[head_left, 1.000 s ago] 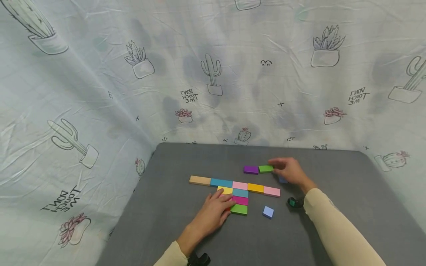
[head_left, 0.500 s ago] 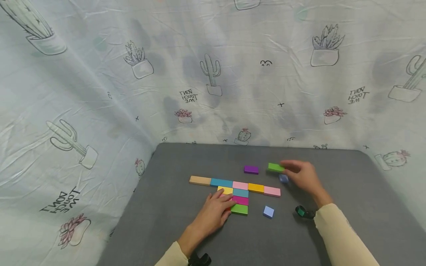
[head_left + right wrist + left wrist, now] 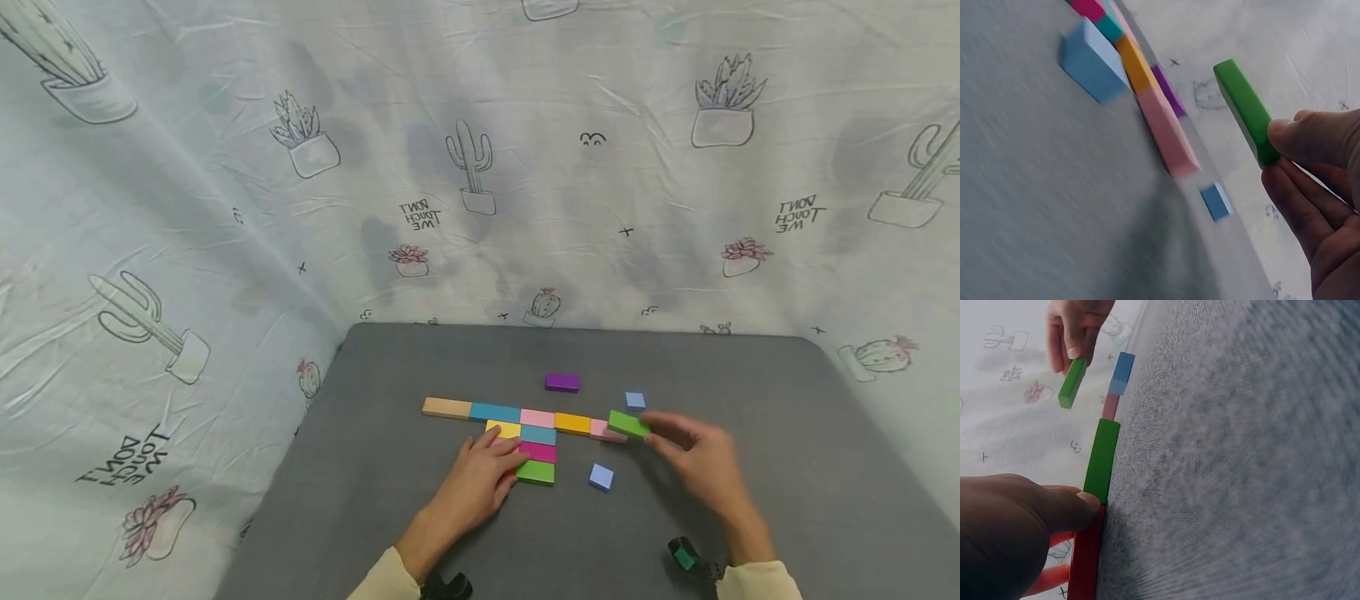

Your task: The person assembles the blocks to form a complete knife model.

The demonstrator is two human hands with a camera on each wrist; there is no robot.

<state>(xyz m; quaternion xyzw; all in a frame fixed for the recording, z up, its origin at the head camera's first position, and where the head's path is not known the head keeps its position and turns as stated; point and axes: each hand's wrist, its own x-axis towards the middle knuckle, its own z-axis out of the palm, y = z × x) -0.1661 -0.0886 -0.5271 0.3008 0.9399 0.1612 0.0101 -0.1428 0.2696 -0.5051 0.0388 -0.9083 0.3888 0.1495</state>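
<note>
My right hand point(image 3: 705, 462) pinches one end of a green block point(image 3: 628, 425) between thumb and fingers. In the head view the block overlaps the pink end block point(image 3: 602, 431) of a long row; the right wrist view point(image 3: 1244, 106) shows it raised off the table. My left hand point(image 3: 476, 475) rests on the left part of a stack of block rows, fingers spread and relaxed. Its thumb touches where a red block point(image 3: 1088, 556) meets a second green block point(image 3: 1102, 453). The left hand partly covers the red block and its neighbours.
A purple block point(image 3: 562, 382) lies behind the row. One small light-blue block point(image 3: 635, 401) is beyond the row's right end, another point(image 3: 601, 477) in front of it. All lie on a grey table point(image 3: 375, 517) backed by a patterned cloth point(image 3: 525, 208).
My right hand has carried the green block from beside the purple block, first right, then toward me, uncovering the far light-blue block. My left hand has stayed in place.
</note>
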